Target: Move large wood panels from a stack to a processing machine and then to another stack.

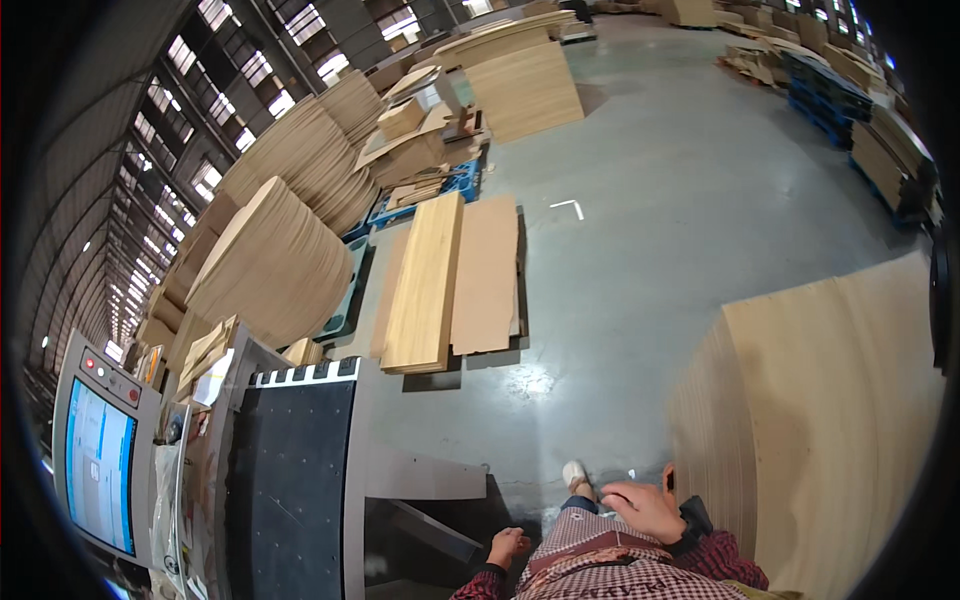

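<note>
Two bare hands in view, both low in frame in front of a red-and-white checked apron [585,577]. Left hand [510,547] hangs at the apron's left side, fingers curled inward; can't tell if they pinch anything. Nearest item on that side is a grey sheet-metal bracket [425,477], which juts right from a machine with a long black flat bed [292,480]; hand and bracket are apart. Right hand [648,510] is over the apron, back of hand up, fingers loosely extended and pointing left, dark band [692,520] at the wrist. Just beside it on the right: a tall block of stacked pale wood panels [800,430], layered edges facing the hand, broad grained face up. Can't tell whether hand and stack touch. Left of the bed, a grey control console [148,440] carries a lit blue-and-white screen [100,465], with buttons above it. Ahead on the grey glossy floor [640,220]: a long yellowish wood plank stack [424,290] lying beside a flat brown sheet [485,275]. Further left, large curved-edge stacks of thin tan boards [275,265]. Far right, a blue pallet stack [825,95]. One pale shoe [574,473] shows just past the apron.
</note>
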The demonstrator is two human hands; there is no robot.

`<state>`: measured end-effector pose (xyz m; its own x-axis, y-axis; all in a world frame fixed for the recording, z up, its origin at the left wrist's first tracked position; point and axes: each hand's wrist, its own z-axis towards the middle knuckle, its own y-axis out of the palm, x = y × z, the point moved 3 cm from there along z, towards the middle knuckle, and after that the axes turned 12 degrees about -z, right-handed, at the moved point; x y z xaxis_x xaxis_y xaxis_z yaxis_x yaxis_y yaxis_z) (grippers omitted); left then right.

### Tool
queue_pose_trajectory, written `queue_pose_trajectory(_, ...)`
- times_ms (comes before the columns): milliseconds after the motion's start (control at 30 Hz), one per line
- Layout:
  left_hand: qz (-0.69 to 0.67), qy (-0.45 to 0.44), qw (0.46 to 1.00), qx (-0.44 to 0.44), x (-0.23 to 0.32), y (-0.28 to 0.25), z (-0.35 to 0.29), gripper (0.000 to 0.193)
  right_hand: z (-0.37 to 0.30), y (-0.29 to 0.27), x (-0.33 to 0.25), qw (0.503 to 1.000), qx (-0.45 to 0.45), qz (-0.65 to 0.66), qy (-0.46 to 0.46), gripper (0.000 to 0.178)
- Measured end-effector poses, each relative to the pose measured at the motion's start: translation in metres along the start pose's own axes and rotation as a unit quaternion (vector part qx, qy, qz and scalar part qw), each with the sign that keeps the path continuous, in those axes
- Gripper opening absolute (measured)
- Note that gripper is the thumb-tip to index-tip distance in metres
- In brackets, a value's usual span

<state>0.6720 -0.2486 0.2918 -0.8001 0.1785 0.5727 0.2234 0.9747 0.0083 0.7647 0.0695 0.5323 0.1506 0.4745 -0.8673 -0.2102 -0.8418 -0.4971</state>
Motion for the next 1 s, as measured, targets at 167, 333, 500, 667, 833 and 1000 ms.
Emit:
queue_pose_trajectory(167,0.020,-0.035,0.999,0.007,0.045,0.000,0.065,0.017,0.061,-0.011,0.029,0.998,0.023,0.030,0.057,0.022)
queue_pose_trajectory(333,0.025,0.000,1.000,0.007,0.130,0.018,0.130,0.027,0.133,-0.017,0.052,0.995,0.056,0.001,0.083,0.023)
queue_pose_trajectory(500,-0.023,0.043,0.999,-0.024,0.220,0.040,0.181,0.026,0.210,0.010,0.061,0.998,-0.033,-0.021,0.057,0.020)
queue_pose_trajectory(667,-0.088,0.060,0.994,0.017,0.274,0.004,0.210,0.025,0.296,0.029,0.015,0.986,-0.151,-0.023,0.069,0.027)
queue_pose_trajectory(833,-0.171,0.052,0.982,0.056,0.333,-0.031,0.238,0.024,0.390,0.043,0.006,0.975,-0.211,-0.046,0.050,0.026)
queue_pose_trajectory(1000,-0.196,0.097,0.970,0.103,0.401,-0.073,0.284,0.025,0.483,0.057,0.046,0.964,-0.243,-0.103,0.016,0.027)
